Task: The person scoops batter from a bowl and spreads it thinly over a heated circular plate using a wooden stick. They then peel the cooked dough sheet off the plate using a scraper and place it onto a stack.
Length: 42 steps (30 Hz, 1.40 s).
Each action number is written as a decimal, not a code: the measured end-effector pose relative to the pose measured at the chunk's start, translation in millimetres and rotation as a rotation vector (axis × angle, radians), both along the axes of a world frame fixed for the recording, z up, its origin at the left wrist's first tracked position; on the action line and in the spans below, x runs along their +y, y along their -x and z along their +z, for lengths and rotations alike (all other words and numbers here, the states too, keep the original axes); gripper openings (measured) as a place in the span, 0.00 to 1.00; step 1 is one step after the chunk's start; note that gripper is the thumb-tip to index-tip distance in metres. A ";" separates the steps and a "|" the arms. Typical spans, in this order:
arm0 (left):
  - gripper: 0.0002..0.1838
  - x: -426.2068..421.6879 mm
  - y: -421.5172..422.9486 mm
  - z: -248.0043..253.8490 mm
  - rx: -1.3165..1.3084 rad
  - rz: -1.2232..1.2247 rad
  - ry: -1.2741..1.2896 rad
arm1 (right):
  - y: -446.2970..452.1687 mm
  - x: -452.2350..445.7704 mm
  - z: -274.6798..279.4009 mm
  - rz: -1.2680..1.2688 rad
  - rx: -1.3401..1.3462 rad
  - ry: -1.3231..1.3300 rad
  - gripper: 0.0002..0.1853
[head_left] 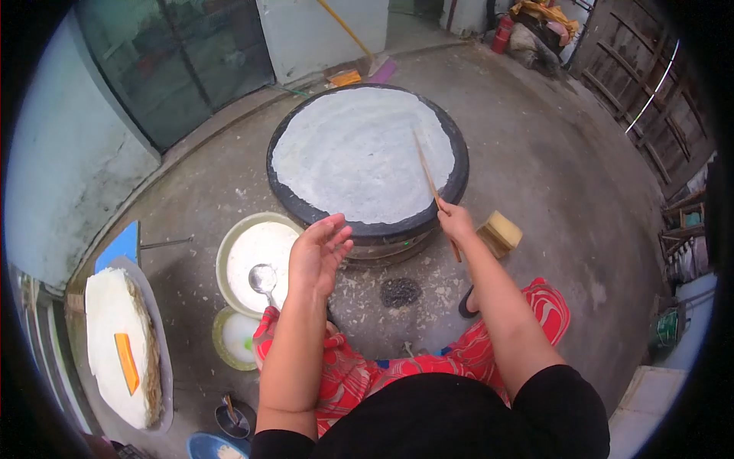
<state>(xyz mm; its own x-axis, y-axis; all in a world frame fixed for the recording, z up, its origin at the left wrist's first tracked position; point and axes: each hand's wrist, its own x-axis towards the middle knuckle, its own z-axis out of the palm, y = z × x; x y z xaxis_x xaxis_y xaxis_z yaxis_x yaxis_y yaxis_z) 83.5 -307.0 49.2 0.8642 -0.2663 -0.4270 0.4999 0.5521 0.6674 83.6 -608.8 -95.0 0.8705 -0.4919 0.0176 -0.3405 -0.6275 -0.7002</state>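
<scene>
A large round griddle with a black rim stands in front of me, its top covered by a thin white sheet of batter. My right hand grips a thin wooden stick near its lower end; the far part of the stick lies over the right side of the sheet. Palm turned inward, my left hand is held up by the griddle's near edge with its fingers apart and nothing in them. Below it sits a basin of white batter, where a metal ladle rests.
A smaller bowl of whitish liquid is beside the basin. At left lies a stack of thin white pancakes with an orange scraper on top. A yellowish block stands right of the griddle. A broom leans behind.
</scene>
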 end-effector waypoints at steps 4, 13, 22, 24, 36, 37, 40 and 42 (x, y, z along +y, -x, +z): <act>0.14 -2.2 1.8 3.1 -0.001 0.004 0.006 | 27.8 3.9 40.9 -0.226 0.079 -0.837 0.18; 0.16 -6.2 4.5 0.0 -0.011 -0.004 0.017 | 46.3 63.3 43.2 0.097 0.092 -0.844 0.18; 0.16 -6.1 5.7 0.5 -0.018 -0.014 0.013 | 19.1 82.0 34.6 0.249 0.145 0.371 0.20; 0.15 -6.5 5.0 -0.7 -0.007 -0.027 0.008 | 22.2 79.6 17.7 0.311 0.032 0.303 0.20; 0.15 -8.7 13.9 2.7 0.006 -0.063 0.024 | 35.0 64.1 61.4 -0.028 -0.182 -0.819 0.26; 0.15 -8.8 13.9 1.5 0.003 -0.054 0.025 | 31.2 60.8 57.5 -0.018 -0.180 -0.819 0.26; 0.15 -10.4 13.7 -1.3 0.006 -0.057 0.031 | 18.4 51.5 49.7 0.037 -0.029 -0.759 0.26; 0.14 -11.7 14.1 -2.2 0.009 -0.085 0.025 | 9.0 58.1 55.9 0.186 0.108 -0.732 0.26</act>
